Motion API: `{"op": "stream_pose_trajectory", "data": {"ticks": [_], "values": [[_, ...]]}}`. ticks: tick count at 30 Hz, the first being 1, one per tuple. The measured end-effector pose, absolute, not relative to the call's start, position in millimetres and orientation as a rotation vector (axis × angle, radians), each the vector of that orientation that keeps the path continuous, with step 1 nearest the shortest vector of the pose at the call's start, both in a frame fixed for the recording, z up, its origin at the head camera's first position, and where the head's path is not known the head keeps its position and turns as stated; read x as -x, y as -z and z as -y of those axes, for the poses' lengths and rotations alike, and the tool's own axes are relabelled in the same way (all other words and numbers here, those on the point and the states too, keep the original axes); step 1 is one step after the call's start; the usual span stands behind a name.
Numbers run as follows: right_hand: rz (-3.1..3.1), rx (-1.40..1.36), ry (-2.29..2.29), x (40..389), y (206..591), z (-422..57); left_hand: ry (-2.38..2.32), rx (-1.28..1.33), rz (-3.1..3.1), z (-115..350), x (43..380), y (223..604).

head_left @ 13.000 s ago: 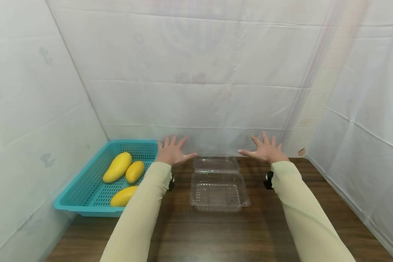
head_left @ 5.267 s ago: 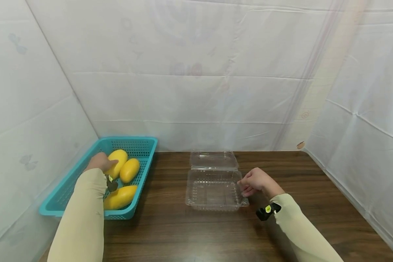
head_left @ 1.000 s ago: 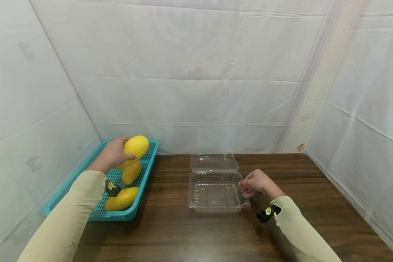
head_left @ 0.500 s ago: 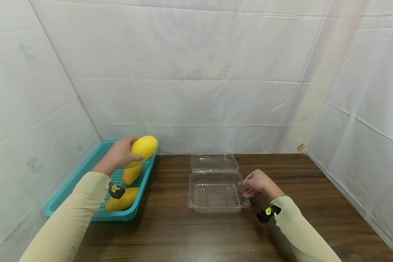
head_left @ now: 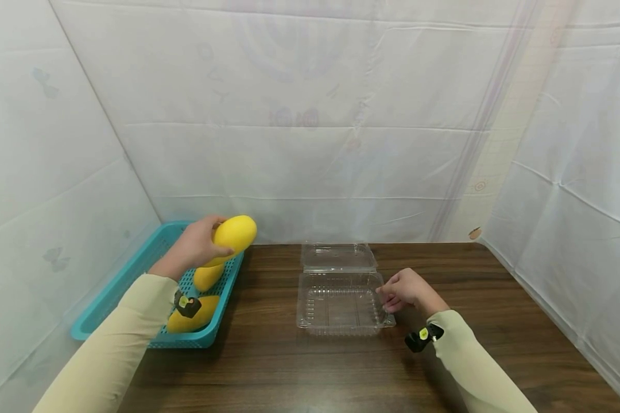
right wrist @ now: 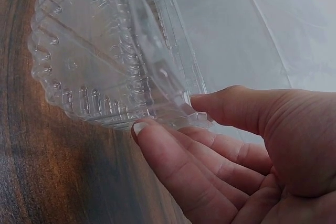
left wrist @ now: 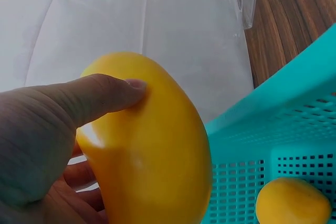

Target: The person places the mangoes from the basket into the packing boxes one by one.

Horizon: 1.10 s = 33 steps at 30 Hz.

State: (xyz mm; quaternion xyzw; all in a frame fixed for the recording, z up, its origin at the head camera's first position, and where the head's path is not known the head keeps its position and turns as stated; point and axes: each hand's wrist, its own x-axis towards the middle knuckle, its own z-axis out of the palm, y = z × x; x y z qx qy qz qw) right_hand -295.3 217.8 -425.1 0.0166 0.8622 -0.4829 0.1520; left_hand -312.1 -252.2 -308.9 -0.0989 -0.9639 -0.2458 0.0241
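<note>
My left hand (head_left: 193, 246) grips a yellow mango (head_left: 239, 232) above the right rear part of the blue-green basket (head_left: 183, 342). The left wrist view shows the thumb pressed on the side of this mango (left wrist: 157, 150), with the other fingers curled behind it. Below, another mango (head_left: 206, 279) and a further mango (head_left: 198, 316) lie in the basket. A clear plastic clamshell box (head_left: 315, 330) stands with its lid folded back on the table. At its right side, my right hand (head_left: 407, 291) pinches the rim between thumb and fingers, seen close in the right wrist view.
Brown wood-grain table (head_left: 279, 373) lies under everything. The raised box lid (head_left: 338, 256) leans near the white sheet (head_left: 299, 172) hung at the back. More white sheeting borders the left and right sides.
The left hand took a mango from the basket, raised it, and over the last second carries it a little rightward. The right hand went to the box rim earlier and has stayed there.
</note>
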Motion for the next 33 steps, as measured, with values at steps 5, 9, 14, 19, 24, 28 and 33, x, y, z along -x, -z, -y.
{"op": "stream_pose_trajectory", "data": {"ticks": [5, 9, 14, 19, 24, 28, 33], "values": [[-2.476, -0.060, 1.383, 295.7, 424.8, -217.7, 0.757, 0.317, 2.976, 249.3, 310.6, 309.3], [-2.474, -0.055, 1.388, 295.8, 425.2, -217.6, 0.744, 0.310, 2.983, 246.8, 308.8, 308.3], [-2.472, -0.055, 1.390, 295.6, 425.6, -217.8, 0.739, 0.322, 2.979, 245.2, 306.7, 308.9], [-2.477, -0.055, 1.386, 295.7, 425.5, -218.8, 0.725, 0.336, 2.969, 243.1, 305.4, 308.8], [-2.476, -0.052, 1.389, 295.9, 425.7, -219.4, 0.689, 0.364, 2.955, 239.8, 304.8, 308.4], [-2.475, -0.045, 1.392, 296.0, 425.9, -219.6, 0.689, 0.379, 2.952, 237.4, 304.5, 309.4], [-2.476, -0.042, 1.396, 296.0, 426.2, -219.2, 0.701, 0.392, 2.947, 234.0, 302.6, 309.2]]}}
